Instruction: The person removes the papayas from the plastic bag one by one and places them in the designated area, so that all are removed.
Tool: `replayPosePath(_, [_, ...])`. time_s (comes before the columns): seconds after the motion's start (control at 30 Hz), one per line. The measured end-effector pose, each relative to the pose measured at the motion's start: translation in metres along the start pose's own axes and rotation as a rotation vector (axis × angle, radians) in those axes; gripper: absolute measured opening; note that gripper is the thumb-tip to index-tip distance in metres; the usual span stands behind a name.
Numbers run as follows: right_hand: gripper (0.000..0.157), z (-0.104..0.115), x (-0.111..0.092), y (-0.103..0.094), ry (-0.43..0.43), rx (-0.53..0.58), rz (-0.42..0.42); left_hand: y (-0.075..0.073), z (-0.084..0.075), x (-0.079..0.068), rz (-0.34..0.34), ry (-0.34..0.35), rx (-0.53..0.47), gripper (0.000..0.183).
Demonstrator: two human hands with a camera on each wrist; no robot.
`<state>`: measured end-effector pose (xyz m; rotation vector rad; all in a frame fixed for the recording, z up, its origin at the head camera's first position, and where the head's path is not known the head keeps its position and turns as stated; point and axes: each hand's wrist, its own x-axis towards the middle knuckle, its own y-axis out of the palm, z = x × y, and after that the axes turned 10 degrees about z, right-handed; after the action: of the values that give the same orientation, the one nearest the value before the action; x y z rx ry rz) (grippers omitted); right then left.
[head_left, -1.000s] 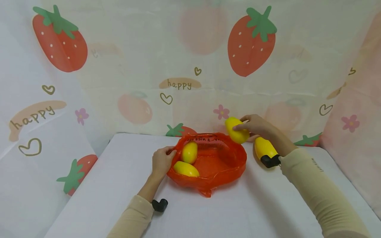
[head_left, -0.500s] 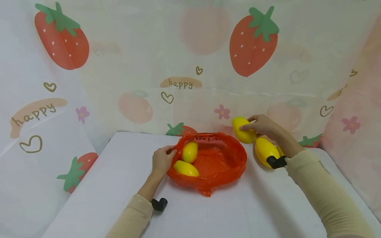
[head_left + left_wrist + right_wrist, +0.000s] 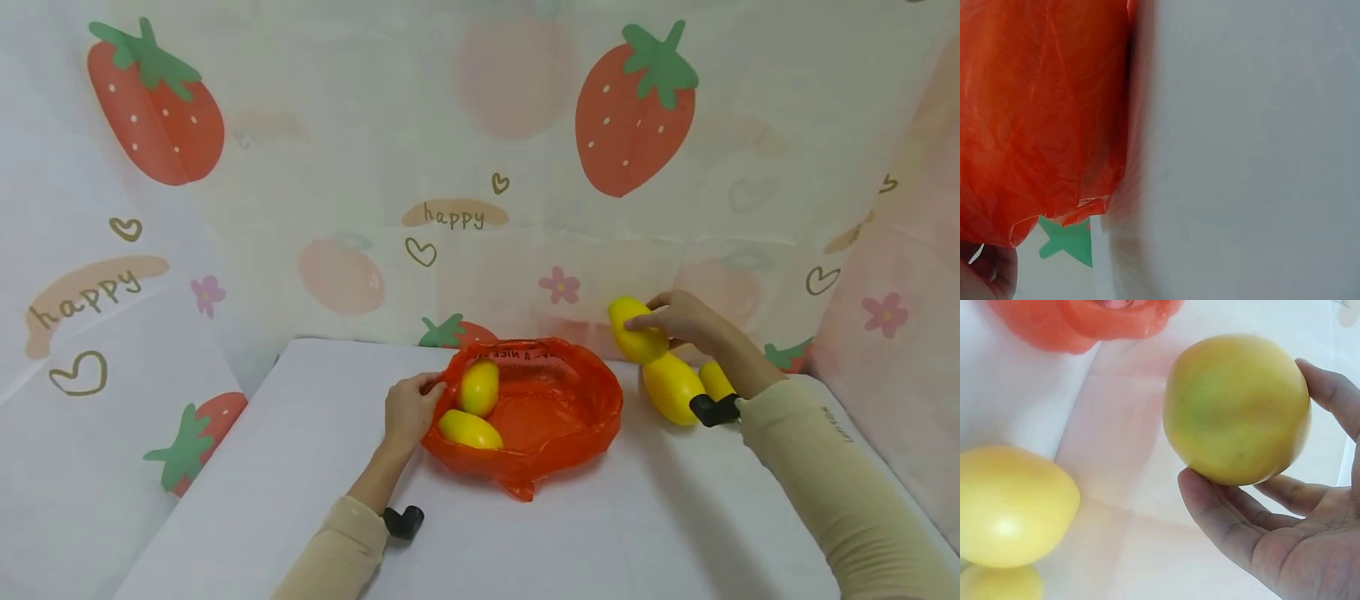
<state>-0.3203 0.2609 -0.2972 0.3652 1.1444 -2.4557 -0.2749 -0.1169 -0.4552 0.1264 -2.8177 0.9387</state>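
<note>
A red plastic bag [image 3: 525,462] stands with its mouth spread wide, holding two yellow mangoes, one upright mango [image 3: 478,388] and one lying mango [image 3: 470,429], at its left side. My left hand [image 3: 408,412] pinches the bag's left rim; in the left wrist view only a few of its fingers [image 3: 1005,272] show below the red plastic. Right of the bag, my right hand [image 3: 686,321] grips a yellow mango [image 3: 636,331] between thumb and fingers. The right wrist view shows this mango with a greenish-orange tint and tiny dark specks. It is above another mango [image 3: 670,390].
Beside that mango, another yellow fruit [image 3: 716,379] is partly hidden by the black wrist camera [image 3: 715,409]. The white table [image 3: 570,542] carries everything. A curtain [image 3: 360,167] printed with strawberries stands close behind the table's far edge.
My right hand has moved to the right with the mango, away from the bag and over the mango on the table. The left hand and the bag have stayed in place.
</note>
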Motion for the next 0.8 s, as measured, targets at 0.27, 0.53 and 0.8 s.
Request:
replayPosePath(0.27, [0.077,-0.009,-0.004,-0.008,-0.014,0.009,0.016,0.000,0.001,-0.001,-0.005,-0.006,-0.001,0.024])
replayPosePath(0.53, [0.081,-0.019,-0.009,-0.016,-0.017,0.055,0.046,0.002,0.003,-0.003,0.007,-0.037,-0.027,0.025])
replayPosePath(0.8, [0.081,-0.032,-0.010,-0.024,-0.027,0.073,0.036,0.001,0.001,-0.001,-0.001,-0.020,-0.020,0.024])
